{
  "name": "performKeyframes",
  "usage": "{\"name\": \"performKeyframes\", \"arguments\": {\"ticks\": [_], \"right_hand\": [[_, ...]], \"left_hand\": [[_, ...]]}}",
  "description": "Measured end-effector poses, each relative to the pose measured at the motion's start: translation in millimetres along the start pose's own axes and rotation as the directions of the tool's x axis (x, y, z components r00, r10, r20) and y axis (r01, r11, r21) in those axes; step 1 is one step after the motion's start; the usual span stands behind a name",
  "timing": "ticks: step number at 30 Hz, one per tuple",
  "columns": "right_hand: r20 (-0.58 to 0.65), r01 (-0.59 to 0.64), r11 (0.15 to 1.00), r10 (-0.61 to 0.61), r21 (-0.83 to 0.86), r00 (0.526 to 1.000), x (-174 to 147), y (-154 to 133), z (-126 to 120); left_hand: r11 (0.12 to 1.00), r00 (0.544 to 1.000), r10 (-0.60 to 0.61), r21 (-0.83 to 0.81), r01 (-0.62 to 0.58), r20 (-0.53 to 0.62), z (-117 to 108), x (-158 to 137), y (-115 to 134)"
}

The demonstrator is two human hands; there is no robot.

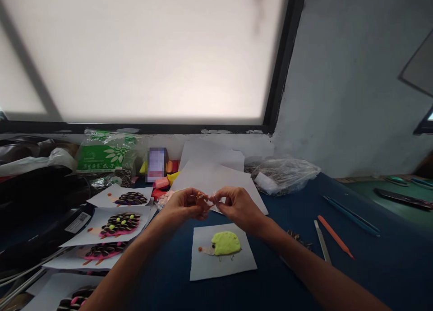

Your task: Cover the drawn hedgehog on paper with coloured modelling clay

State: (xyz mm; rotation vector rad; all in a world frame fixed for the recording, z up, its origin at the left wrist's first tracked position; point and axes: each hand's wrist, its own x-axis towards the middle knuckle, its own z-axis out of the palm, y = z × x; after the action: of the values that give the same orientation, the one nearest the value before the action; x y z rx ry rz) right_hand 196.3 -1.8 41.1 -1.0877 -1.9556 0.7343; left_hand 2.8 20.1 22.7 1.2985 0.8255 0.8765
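My left hand (184, 204) is closed on a small lump of orange modelling clay (202, 201), held up above the table. Close beside it, my right hand (235, 208) pinches a thin, see-through wrapper (214, 200) at the clay's edge. Below both hands lies a white paper card (203, 271) with a hedgehog picture. Flat yellow-green clay (226, 243) fills its body, pale clay forms the snout and an orange dot is the nose. The legs are only drawn lines.
Hedgehog cards covered with seeds (120, 224) overlap at the left. Coloured clay packs (161, 183) and white paper sheets (209, 170) lie behind my hands. A plastic bag (287, 173), an orange clay tool (334, 235), a grey blade-like tool (322, 241) and blue tweezers (353, 215) are at the right.
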Motion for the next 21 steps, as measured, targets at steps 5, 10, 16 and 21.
{"name": "performKeyframes", "arguments": {"ticks": [5, 10, 16, 21], "right_hand": [[0.03, -0.005, 1.0, 0.006, -0.013, 1.0, 1.0, 1.7, -2.0], [0.049, -0.006, 1.0, 0.006, -0.005, 0.999, 0.7, 0.5, -1.7], [0.079, 0.013, 1.0, -0.014, 0.007, 0.997, 1.3, 0.3, -4.1], [0.019, 0.022, 0.999, -0.022, -0.039, 1.0, 1.2, 0.8, -0.1]], "left_hand": [[1.0, 1.0, 0.011, 0.016, -0.011, -0.005, 1.2, -0.7, 0.5], [1.0, 1.0, -0.013, 0.003, 0.013, -0.015, 4.0, -1.6, 0.8], [0.999, 0.998, -0.023, 0.032, 0.025, -0.06, 7.4, -0.7, 1.2], [0.999, 0.997, 0.006, -0.046, -0.01, -0.074, 6.5, 1.4, -3.8]]}}
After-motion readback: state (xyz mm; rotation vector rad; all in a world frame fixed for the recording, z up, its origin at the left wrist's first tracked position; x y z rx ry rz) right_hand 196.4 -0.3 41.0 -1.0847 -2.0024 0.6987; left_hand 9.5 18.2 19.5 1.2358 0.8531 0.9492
